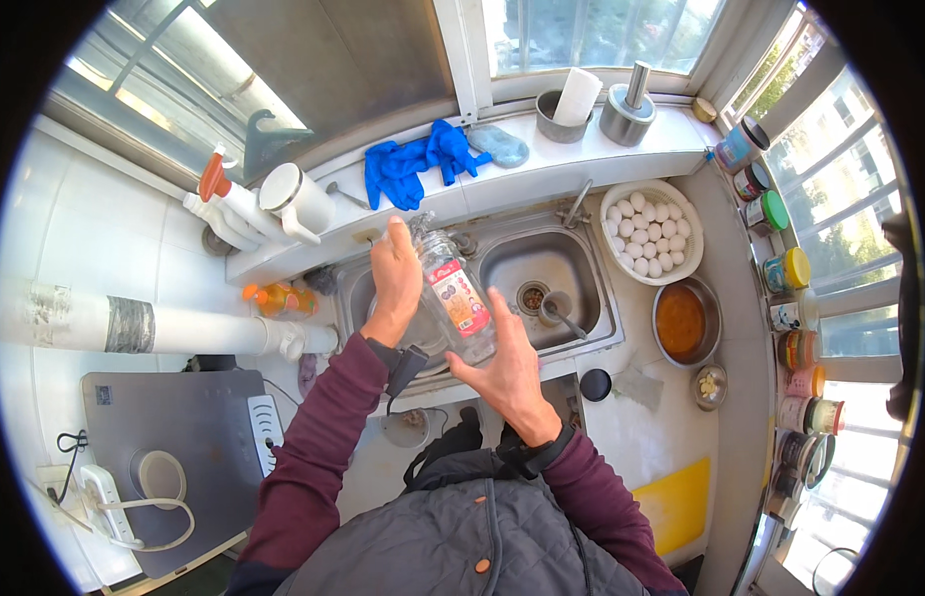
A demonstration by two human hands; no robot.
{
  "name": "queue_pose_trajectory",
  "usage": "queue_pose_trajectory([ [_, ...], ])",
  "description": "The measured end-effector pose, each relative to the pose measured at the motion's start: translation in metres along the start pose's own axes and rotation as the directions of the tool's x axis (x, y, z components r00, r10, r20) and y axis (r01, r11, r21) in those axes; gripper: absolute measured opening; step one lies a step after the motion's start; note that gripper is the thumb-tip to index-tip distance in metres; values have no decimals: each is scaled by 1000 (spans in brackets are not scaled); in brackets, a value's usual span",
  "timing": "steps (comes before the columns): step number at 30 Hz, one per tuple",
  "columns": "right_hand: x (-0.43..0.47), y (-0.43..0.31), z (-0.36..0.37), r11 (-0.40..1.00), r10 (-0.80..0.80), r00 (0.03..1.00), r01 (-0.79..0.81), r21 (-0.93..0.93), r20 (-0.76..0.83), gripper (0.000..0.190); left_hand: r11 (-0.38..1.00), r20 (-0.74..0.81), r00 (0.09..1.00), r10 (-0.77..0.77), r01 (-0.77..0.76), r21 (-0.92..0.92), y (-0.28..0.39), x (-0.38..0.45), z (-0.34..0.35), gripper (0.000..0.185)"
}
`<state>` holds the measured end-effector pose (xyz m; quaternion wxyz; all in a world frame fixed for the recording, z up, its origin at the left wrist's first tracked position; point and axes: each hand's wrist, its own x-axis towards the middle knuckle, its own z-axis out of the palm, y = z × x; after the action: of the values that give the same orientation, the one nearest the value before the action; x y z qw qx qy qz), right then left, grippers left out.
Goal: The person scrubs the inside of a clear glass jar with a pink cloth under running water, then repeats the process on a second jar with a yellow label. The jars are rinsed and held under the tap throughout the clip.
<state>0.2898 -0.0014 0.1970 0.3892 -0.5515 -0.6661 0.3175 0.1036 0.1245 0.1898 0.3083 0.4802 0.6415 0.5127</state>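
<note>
A clear jar [455, 290] with a red and tan printed label is tilted over the double-basin steel sink [619, 335]. My left hand [397, 279] grips its upper left side, thumb pointing up and the other fingers hidden. Around the jar's lower end, my right hand [503, 365] has its thumb and index finger spread against the sides. Crumpled clear plastic [421, 222] shows at the jar's mouth, beside my left thumb. In the right basin, a ladle [556, 309] rests near the drain strainer [532, 296], which holds food bits.
White eggs fill a plastic basket [697, 257] right of the sink. Below are a steel bowl [660, 354] of orange liquid, a small garlic bowl [719, 401], a black lid [595, 384] and a yellow board [678, 506]. Blue gloves [403, 167] and a white pitcher [298, 197] occupy the ledge.
</note>
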Motion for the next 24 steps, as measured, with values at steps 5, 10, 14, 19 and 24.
queue_pose_trajectory([
  [5,6,9,1,372,298,830,-555,744,471,85,955,37,976,-214,217,-202,7,0,-2,58],
  [10,9,10,8,-367,121,645,-677,638,755,72,949,54,973,-224,230,-216,5,9,-12,58],
  [14,9,-6,12,793,154,984,-180,582,94,89,974,7,990,-139,138,-182,2,16,-15,57],
  [19,14,-5,8,816,212,967,-256,519,144,76,944,30,974,-226,226,-242,9,14,-8,58],
  [24,18,8,6,-241,168,675,-678,694,718,74,917,-10,967,-256,240,-320,20,10,-5,60],
])
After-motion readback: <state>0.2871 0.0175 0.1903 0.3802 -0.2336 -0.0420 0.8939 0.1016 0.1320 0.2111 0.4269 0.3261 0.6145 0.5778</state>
